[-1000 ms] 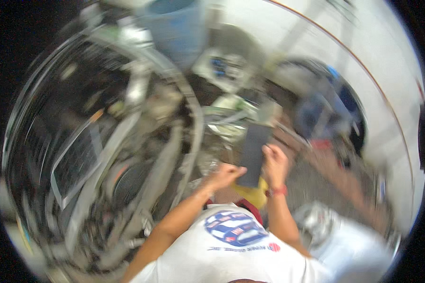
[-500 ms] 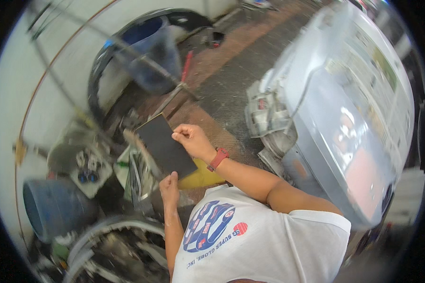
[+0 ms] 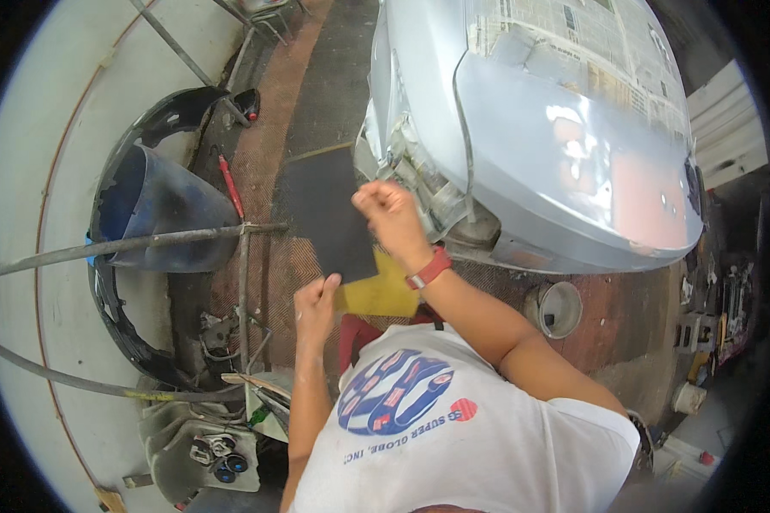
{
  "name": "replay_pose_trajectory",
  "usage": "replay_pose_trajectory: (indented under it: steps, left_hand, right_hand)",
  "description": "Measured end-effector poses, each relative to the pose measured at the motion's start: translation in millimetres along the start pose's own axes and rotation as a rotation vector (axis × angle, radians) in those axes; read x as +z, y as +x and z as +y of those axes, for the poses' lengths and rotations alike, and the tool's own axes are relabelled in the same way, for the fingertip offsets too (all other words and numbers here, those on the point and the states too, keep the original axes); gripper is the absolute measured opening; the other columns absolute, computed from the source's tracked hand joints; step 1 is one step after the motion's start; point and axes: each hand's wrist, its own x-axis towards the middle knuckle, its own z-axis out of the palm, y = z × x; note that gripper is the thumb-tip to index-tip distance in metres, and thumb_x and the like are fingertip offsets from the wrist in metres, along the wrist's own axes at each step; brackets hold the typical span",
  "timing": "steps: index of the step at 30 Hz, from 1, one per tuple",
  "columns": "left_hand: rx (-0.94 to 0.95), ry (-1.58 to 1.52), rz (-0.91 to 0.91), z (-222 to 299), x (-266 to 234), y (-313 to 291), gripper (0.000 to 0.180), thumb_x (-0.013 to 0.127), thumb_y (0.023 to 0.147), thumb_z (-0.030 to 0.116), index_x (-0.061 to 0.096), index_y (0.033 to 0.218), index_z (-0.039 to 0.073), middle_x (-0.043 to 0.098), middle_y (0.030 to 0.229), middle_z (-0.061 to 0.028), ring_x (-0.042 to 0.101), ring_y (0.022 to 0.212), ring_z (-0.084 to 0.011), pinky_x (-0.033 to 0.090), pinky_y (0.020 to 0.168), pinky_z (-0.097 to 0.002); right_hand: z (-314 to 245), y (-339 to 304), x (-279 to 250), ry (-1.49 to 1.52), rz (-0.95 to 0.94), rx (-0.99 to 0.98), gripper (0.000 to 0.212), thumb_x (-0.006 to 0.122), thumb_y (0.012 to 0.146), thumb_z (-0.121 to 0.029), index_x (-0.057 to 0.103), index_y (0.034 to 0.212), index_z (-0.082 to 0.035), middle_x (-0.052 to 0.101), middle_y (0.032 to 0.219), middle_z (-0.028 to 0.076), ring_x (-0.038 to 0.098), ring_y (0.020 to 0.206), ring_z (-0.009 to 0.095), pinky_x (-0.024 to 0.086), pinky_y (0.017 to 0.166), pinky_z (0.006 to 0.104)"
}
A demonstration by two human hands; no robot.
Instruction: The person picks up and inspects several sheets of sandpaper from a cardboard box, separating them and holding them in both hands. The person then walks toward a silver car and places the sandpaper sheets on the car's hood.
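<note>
A dark sheet of sandpaper (image 3: 323, 209) is held up in front of my body. Pinched at its lower edge is my left hand (image 3: 314, 309), closed with the thumb on the dark face. My right hand (image 3: 397, 224) is closed at the sheet's right edge, its fingertips curled together; the exact grip there is partly hidden. A yellow piece (image 3: 387, 289), perhaps the sheet's backing or a second sheet, shows below and behind the dark face. A red band circles my right wrist.
A pale car body (image 3: 522, 154) partly covered in newspaper stands ahead right. On the left are a metal pipe frame (image 3: 171, 241), a blue drum (image 3: 180, 201) and a black bumper (image 3: 111, 295). A round container (image 3: 559, 309) sits on the floor to the right.
My view has swung to the right, so the car body sits nearer the middle. The sandpaper stays between my hands, and my right hand is farther from the left one.
</note>
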Motion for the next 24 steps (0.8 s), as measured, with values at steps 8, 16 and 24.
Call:
replay_pose_trajectory:
  steps: [8, 16, 24]
  left_hand:
    - [0.187, -0.095, -0.404, 3, -42, 86, 0.054, 0.071, 0.106, 0.037, 0.056, 0.074, -0.004, 0.041, 0.062, -0.0001, 0.036, 0.063, -0.0091, 0.032, 0.054, -0.0359]
    - [0.557, 0.015, -0.436, 8, -68, 119, 0.020, 0.074, 0.098, 0.014, 0.081, 0.109, 0.000, 0.072, 0.084, -0.0128, 0.066, 0.076, -0.0152, 0.050, 0.071, -0.0307]
    - [0.617, 0.081, -0.251, 79, -90, 193, 0.027, 0.064, 0.095, -0.008, 0.080, 0.115, 0.002, 0.077, 0.099, -0.0064, 0.069, 0.090, -0.0130, 0.052, 0.083, -0.0288]
  right_hand:
    - [-13, 4, 20, 0.027, 0.433, -0.058, 0.014, 0.073, 0.104, -0.018, 0.073, 0.102, -0.005, 0.067, 0.081, -0.007, 0.054, 0.067, 0.001, 0.045, 0.059, 0.0206]
    - [-27, -21, 22, -0.002, 0.617, -0.117, 0.013, 0.072, 0.105, -0.017, 0.074, 0.104, -0.005, 0.068, 0.083, -0.007, 0.055, 0.070, 0.001, 0.045, 0.062, 0.0206]
    - [-85, -107, -66, -0.092, 1.022, -0.335, 0.016, 0.074, 0.104, -0.013, 0.073, 0.112, 0.002, 0.071, 0.092, -0.002, 0.060, 0.078, 0.004, 0.048, 0.067, 0.0223]
